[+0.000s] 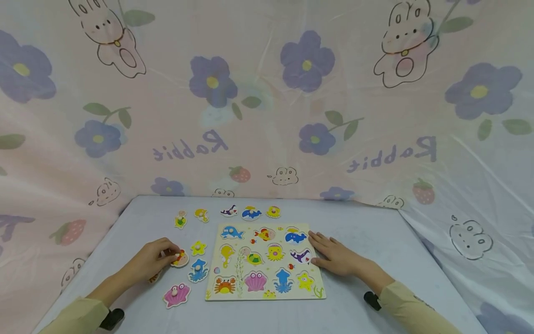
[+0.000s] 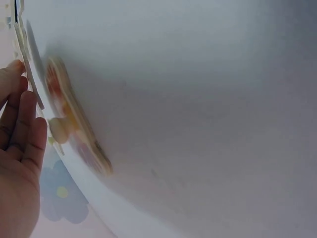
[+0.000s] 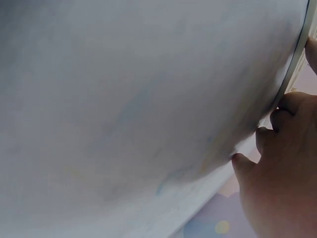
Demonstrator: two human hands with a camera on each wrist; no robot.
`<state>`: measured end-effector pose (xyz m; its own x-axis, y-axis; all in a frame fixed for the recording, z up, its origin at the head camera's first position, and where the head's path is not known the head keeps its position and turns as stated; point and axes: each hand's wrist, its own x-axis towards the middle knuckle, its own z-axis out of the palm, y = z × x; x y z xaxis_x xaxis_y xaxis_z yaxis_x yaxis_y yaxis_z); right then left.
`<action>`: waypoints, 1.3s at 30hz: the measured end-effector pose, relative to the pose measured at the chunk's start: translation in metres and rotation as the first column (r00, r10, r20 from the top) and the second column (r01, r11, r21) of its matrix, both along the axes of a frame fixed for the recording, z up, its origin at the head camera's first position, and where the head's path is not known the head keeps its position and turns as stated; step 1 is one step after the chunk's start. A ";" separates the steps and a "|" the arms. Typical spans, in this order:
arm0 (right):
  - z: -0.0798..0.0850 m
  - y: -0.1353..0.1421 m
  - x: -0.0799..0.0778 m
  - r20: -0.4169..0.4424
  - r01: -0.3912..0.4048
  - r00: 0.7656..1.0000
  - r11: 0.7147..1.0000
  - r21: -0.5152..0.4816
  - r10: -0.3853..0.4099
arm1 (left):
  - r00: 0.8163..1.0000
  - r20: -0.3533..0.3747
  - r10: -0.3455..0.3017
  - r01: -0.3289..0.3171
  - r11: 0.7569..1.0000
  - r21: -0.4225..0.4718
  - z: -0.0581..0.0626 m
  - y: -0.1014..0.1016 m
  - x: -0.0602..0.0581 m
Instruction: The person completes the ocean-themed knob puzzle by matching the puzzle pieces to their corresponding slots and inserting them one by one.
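Head view showed the left hand [image 1: 150, 260] on the left side of the white bench [image 1: 375, 232], its grip closed in a pinch, thumb and fingertips together on the red-and-yellow fish piece [image 1: 181, 259]. That fish piece was left of the puzzle board [image 1: 246, 297], well apart from it, with the starfish piece [image 1: 199, 248] and the blue squid piece [image 1: 198, 271] just to its right. Nearer lay the pink scallop piece [image 1: 177, 295], and a partly hidden piece [image 1: 155, 278] showed below the left hand. The right hand [image 1: 335, 257] lay palm down with fingers extended and apart, touching the board's right edge and clamped on nothing. Printed sea creatures covered the board, among them a crab [image 1: 225, 285] in the near left corner. Along the far side of the bench ran, from left to right, the turtle piece [image 1: 181, 220], the seahorse piece [image 1: 202, 215], the orca piece [image 1: 229, 211], the blue whale piece [image 1: 251, 213] and the octopus piece [image 1: 273, 212]. Behind hung a curtain [image 1: 258, 139] with flowers and rabbits. Left wrist view caught a blurred, knobbed wooden piece beside the hand; its picture could not be made out.
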<state>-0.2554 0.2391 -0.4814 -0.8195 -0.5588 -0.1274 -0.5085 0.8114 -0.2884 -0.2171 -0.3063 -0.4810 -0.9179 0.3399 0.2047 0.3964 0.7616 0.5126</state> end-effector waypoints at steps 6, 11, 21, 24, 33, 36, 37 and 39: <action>0.001 -0.001 0.002 -0.007 0.003 1.000 1.000 0.004 -0.003 | 0.999 -0.028 0.018 -0.018 1.000 0.015 0.002 0.006 -0.001; 0.000 -0.001 0.003 -0.012 0.006 1.000 1.000 0.015 -0.006 | 0.998 -0.051 0.025 -0.024 0.999 0.028 0.006 0.016 -0.006; -0.002 0.000 0.001 -0.014 -0.004 1.000 1.000 0.010 0.004 | 0.992 -0.125 -0.018 0.026 0.997 0.066 0.019 0.049 -0.016; -0.003 0.000 0.001 -0.015 0.000 1.000 1.000 0.017 0.001 | 0.993 -0.116 -0.020 0.030 0.997 0.078 0.022 0.061 -0.021; -0.003 -0.001 0.001 -0.003 0.019 1.000 1.000 0.024 -0.019 | 0.987 -0.134 -0.085 0.098 0.991 0.094 0.030 0.099 -0.040; -0.003 -0.001 0.001 0.000 0.021 1.000 0.999 0.026 -0.021 | 0.988 -0.118 -0.100 0.111 0.990 0.092 0.031 0.113 -0.047; -0.003 -0.001 0.001 0.001 0.020 1.000 0.999 0.027 -0.020 | 0.989 -0.112 -0.101 0.111 0.990 0.089 0.031 0.117 -0.050; -0.003 -0.001 0.000 0.002 0.020 1.000 0.999 0.026 -0.020 | 0.991 -0.095 -0.096 0.104 0.991 0.082 0.031 0.126 -0.054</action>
<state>-0.2553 0.2384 -0.4846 -0.8302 -0.5387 -0.1432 -0.4913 0.8286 -0.2685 -0.2708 -0.1803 -0.4500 -0.8565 0.4067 0.3177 0.5161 0.6702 0.5334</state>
